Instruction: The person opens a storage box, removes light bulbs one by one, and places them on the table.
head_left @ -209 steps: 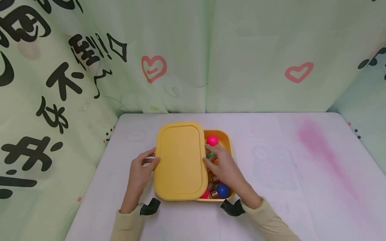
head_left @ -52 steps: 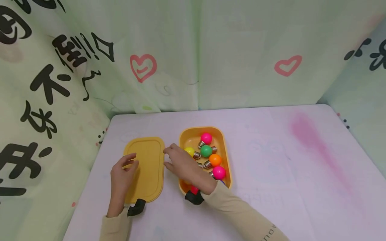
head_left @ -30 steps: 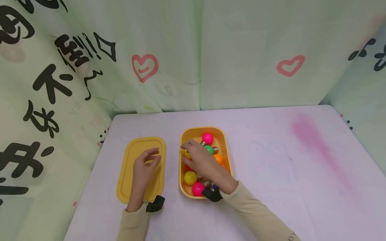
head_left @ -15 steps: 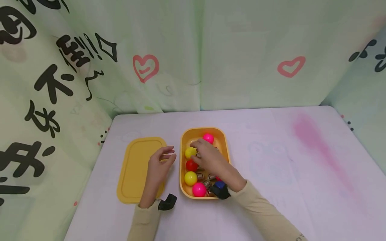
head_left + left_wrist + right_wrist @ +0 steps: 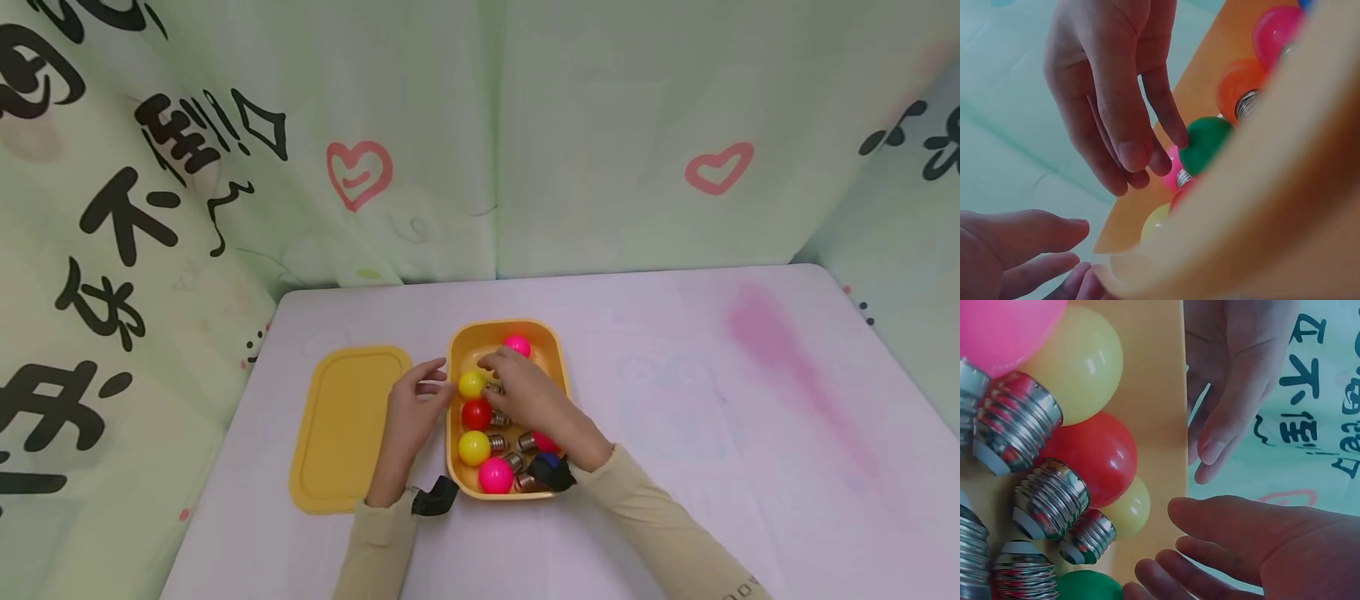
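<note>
A yellow box (image 5: 452, 462) stands on the table, holding several coloured light bulbs with metal screw bases. Among them are a red bulb (image 5: 476, 414), a yellow bulb (image 5: 474, 448), a pink bulb (image 5: 496, 476) and, in the left wrist view, a green bulb (image 5: 1205, 145). My left hand (image 5: 411, 417) is at the box's left side, fingers loosely bent with nothing in them. Over the bulbs hovers my right hand (image 5: 528, 392), its thumb and fingers apart and holding nothing; it hides part of the contents. The box's yellow lid (image 5: 341, 433) lies flat to the left.
A white cloth covers the table (image 5: 690, 433), with a pink stain (image 5: 780, 350) at the right. Behind it hangs a pale green curtain (image 5: 600, 167) with black characters and red hearts. Black wrist mounts (image 5: 435, 497) sit close to the box's near edge.
Seven seconds ago both hands held the lid partly over the box; it now lies on the table at the left. Since then the left hand has moved right to the box, the right hand above the bulbs.
</note>
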### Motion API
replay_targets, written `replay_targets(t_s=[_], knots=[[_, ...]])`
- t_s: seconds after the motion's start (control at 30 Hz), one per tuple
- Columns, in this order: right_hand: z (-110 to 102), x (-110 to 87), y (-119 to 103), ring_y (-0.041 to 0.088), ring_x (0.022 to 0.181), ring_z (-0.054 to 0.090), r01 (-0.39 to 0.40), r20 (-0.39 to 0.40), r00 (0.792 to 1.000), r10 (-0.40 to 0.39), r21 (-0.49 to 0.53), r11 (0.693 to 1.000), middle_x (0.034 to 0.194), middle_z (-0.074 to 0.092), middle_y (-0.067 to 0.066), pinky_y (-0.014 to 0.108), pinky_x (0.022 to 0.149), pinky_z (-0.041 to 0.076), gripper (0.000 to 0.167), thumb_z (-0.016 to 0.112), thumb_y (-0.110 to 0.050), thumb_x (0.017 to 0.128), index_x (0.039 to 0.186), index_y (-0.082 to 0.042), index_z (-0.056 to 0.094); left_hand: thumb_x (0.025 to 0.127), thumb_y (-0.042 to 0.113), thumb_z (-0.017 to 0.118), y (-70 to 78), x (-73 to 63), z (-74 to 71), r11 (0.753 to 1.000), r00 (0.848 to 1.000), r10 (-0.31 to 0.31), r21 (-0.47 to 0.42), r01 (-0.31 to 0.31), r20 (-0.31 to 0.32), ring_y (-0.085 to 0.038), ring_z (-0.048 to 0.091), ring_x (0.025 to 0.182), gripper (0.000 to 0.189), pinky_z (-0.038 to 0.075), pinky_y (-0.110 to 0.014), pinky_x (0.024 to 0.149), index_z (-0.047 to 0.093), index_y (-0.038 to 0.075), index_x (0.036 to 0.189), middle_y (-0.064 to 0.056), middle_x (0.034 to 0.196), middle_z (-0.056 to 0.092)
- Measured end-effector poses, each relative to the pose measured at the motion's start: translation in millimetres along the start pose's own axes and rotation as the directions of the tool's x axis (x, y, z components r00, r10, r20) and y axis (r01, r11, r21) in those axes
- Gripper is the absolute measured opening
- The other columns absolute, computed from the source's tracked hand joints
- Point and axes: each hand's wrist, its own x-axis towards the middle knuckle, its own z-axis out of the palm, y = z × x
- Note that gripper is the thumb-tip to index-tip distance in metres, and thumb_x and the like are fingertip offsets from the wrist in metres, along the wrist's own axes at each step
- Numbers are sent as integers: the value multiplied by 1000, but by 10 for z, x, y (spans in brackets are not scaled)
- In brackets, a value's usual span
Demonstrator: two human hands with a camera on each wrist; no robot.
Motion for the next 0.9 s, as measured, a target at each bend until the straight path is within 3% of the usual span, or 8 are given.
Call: replay_targets(t_s=[0.27,0.43,0.63,0.9], knots=[[20,42,14,27,110,61,6,16,1000,-6,-6,1000,124,60,13,39,98,54,44,72,-16,91,130,-1,59,91,15,72,-7,-1,-24,999,998,-52,-1,52,45,-25,65,104,44,59,-36,87,63,14,134,-9,118,65],[34,74,1,25,111,61,1,32,999,0,-11,1000,123,60,12,38,98,54,46,72,-17,91,132,-2,58,91,14,72,-22,18,-73,999,994,-35,-11,36,99,-26,66,104,44,60,-35,85,62,13,135,-11,117,65],[61,132,-9,25,111,62,-8,47,999,9,-17,1000,124,59,12,39,97,55,46,72,-16,91,132,-3,58,92,11,71,-54,39,-119,997,988,-4,-70,15,153,-25,68,96,46,62,-32,74,60,11,137,-13,117,64],[119,207,17,24,105,62,14,74,997,-11,-32,999,120,60,13,37,97,55,45,73,-14,90,130,-1,59,92,9,70,-78,44,-135,995,984,3,-97,15,179,-23,67,92,47,61,-30,68,59,11,138,-14,117,62]])
